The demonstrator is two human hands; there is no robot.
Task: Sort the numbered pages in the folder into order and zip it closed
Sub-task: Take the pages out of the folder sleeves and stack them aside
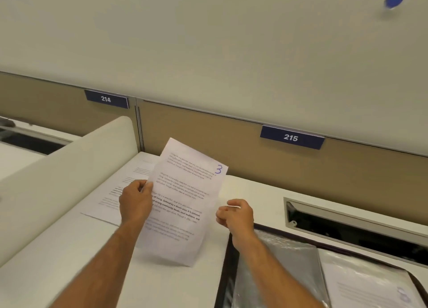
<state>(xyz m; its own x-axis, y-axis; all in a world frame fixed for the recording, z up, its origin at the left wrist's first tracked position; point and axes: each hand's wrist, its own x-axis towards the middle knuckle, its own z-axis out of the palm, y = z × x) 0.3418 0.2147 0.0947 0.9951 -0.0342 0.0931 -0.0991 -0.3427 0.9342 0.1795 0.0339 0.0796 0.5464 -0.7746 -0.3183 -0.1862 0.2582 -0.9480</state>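
sorting is under way: the left hand [135,202] pinches the left edge of a sheet marked 3 [185,198] between thumb and curled fingers, holding it tilted above the desk [252,191]. the right hand [236,215] hovers just beside the sheet's right edge, apart from it, fingers loosely curled toward the thumb; a thin white sliver shows at the fingertips, but whether it is paper being pinched is too small to tell. another printed page [120,191] lies flat on the desk behind the left hand, its number out of sight. the folder [278,273] lies open at lower right, with a clear plastic sleeve and a page inside [370,287] bearing a blurred numeral. the zip is not yet closed. the next move, as i judge it, calls for setting page 3 in its proper place among the others, which needs their numbers read first, and a light grip so the sheet does not crease.
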